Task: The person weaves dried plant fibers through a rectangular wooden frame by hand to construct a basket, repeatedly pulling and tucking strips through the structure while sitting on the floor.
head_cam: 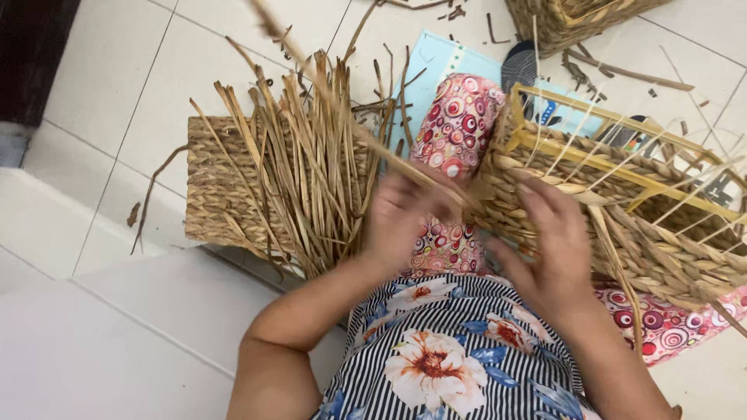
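My left hand (405,218) is blurred with motion and pinches a long dry straw strand (342,109) that runs up and to the left. My right hand (548,241) rests with spread fingers on the woven side of a half-made straw basket (661,249) with a yellow frame (622,167), lying across my lap. The strand's lower end meets the basket's near corner between my two hands. My knee in red patterned cloth (459,117) shows beneath.
A bundle of loose dry straw (311,179) lies over a finished woven basket (214,187) on the white tiled floor to the left. Another woven basket (576,19) stands at the top edge. Straw scraps litter the tiles; a step edge runs at lower left.
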